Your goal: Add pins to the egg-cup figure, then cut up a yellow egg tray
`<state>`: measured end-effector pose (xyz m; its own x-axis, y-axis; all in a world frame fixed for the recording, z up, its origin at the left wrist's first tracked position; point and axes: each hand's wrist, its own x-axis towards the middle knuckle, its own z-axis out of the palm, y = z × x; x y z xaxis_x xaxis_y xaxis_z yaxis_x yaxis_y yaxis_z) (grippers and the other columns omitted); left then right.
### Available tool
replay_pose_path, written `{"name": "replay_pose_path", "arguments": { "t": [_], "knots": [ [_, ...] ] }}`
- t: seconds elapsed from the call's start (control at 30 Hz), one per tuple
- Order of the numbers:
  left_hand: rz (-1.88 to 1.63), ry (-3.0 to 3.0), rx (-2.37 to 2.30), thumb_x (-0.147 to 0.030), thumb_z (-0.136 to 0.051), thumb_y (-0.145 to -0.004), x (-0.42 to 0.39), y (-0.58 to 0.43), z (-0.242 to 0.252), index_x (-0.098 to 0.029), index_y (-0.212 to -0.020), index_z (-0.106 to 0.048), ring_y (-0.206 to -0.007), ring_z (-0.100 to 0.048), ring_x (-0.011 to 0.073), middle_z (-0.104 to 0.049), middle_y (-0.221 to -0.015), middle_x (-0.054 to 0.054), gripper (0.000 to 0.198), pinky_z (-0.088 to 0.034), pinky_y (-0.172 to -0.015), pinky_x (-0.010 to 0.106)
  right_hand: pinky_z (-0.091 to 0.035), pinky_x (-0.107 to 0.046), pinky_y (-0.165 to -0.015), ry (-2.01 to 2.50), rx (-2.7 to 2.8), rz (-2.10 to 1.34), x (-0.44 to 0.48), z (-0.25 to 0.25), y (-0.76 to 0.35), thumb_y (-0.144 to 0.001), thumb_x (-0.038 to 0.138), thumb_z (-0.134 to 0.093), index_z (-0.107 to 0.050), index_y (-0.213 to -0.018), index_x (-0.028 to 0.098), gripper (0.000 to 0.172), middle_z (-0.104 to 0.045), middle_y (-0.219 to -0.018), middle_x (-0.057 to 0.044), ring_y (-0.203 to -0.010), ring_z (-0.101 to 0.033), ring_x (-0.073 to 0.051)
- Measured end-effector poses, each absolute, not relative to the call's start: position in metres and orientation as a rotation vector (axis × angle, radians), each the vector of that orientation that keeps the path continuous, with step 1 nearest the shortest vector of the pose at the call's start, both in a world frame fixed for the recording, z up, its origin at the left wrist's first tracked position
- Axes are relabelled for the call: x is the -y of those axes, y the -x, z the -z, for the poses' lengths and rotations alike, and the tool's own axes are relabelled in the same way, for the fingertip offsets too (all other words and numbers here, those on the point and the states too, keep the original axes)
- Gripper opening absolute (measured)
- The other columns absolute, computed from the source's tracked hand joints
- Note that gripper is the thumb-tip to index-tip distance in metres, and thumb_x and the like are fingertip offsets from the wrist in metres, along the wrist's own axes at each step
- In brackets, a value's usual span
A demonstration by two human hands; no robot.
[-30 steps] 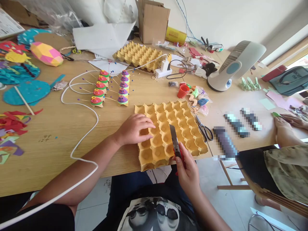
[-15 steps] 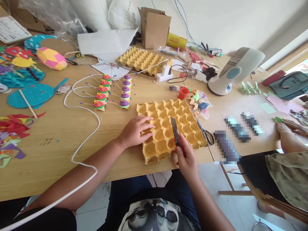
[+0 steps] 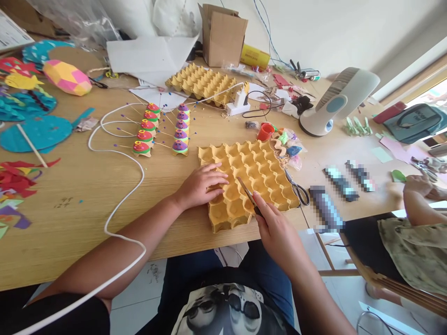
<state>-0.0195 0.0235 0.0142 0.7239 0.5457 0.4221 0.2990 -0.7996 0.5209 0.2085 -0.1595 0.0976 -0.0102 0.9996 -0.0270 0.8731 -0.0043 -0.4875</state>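
Observation:
A yellow egg tray (image 3: 258, 160) lies on the table in front of me, its cups facing up. My left hand (image 3: 200, 185) rests on the tray's left side with the fingers stretched out and slightly apart. In my right hand (image 3: 275, 228) is a utility knife (image 3: 247, 192), held with the index finger along it. The blade points away and to the left, over the cups in the middle of the tray; whether it touches the cardboard I cannot tell. Scissors (image 3: 298, 188) lie against the tray's right edge, partly hidden by it.
Two rows of painted egg-carton caterpillars (image 3: 180, 128) stand behind on the left. A white cable (image 3: 143, 172) loops across the table and over my left arm. Further back are another egg tray (image 3: 202, 83), a power strip (image 3: 239, 108) and a fan (image 3: 331, 104). A co-worker's hands (image 3: 421, 186) are at right.
The knife has turned from flat and upright-pointing to edge-on, its tip lower and further left over the tray. My right hand has rolled over it. My left fingers have shifted slightly inward.

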Motion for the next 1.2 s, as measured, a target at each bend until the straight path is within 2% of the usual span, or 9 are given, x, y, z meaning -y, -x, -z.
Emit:
{"name": "replay_pose_path", "arguments": {
  "t": [0.3,0.47,0.7,0.93,1.1,1.2],
  "knots": [
    [-0.763,-2.512,-0.679,-0.040,-0.063,-0.097,-0.025,0.019,-0.011,-0.027,-0.116,-0.077,-0.142,-0.051,0.0300,-0.078,-0.119,0.002,0.027,-0.044,-0.117,0.051,-0.056,-0.043,-0.089,2.109,2.025,-0.501,0.153,-0.108,-0.193,-0.102,0.015,-0.037,-0.042,-0.158,0.014,0.056,-0.071,-0.124,-0.016,-0.110,-0.070,-0.029],
    [-0.770,-2.486,-0.696,-0.039,-0.065,-0.095,-0.024,0.018,-0.013,-0.028,-0.115,-0.078,-0.141,-0.052,0.0303,-0.079,-0.116,0.003,0.026,-0.045,-0.116,0.051,-0.057,-0.041,-0.083,2.087,2.061,-0.432,0.155,-0.108,-0.188,-0.102,0.016,-0.037,-0.042,-0.158,0.017,0.056,-0.072,-0.116,-0.015,-0.102,-0.071,-0.028],
    [-0.788,-2.478,-0.697,-0.040,-0.065,-0.095,-0.023,0.018,-0.015,-0.027,-0.111,-0.079,-0.138,-0.054,0.0307,-0.079,-0.113,0.003,0.025,-0.045,-0.115,0.050,-0.058,-0.041,-0.081,2.061,2.044,-0.405,0.157,-0.103,-0.183,-0.100,0.014,-0.037,-0.039,-0.159,0.020,0.060,-0.071,-0.115,-0.015,-0.098,-0.070,-0.028],
    [-0.795,-2.485,-0.686,-0.039,-0.065,-0.095,-0.023,0.018,-0.015,-0.026,-0.111,-0.079,-0.137,-0.055,0.0311,-0.080,-0.113,0.004,0.024,-0.046,-0.114,0.051,-0.059,-0.042,-0.082,2.073,2.027,-0.414,0.158,-0.097,-0.179,-0.098,0.011,-0.037,-0.036,-0.161,0.019,0.063,-0.069,-0.121,-0.017,-0.100,-0.071,-0.028],
    [-0.781,-2.478,-0.695,-0.039,-0.065,-0.095,-0.023,0.018,-0.016,-0.027,-0.110,-0.079,-0.137,-0.055,0.0310,-0.080,-0.112,0.003,0.024,-0.046,-0.114,0.050,-0.058,-0.039,-0.076,2.219,2.067,-0.390,0.159,-0.097,-0.175,-0.097,0.009,-0.037,-0.035,-0.162,0.016,0.065,-0.072,-0.108,-0.016,-0.089,-0.072,-0.027],
    [-0.773,-2.471,-0.692,-0.039,-0.066,-0.094,-0.024,0.018,-0.015,-0.027,-0.111,-0.079,-0.138,-0.055,0.0307,-0.079,-0.113,0.003,0.024,-0.045,-0.115,0.050,-0.057,-0.036,-0.075,2.230,2.066,-0.382,0.159,-0.098,-0.175,-0.098,0.008,-0.038,-0.034,-0.163,0.016,0.066,-0.073,-0.108,-0.015,-0.089,-0.072,-0.026]
  ]
}}
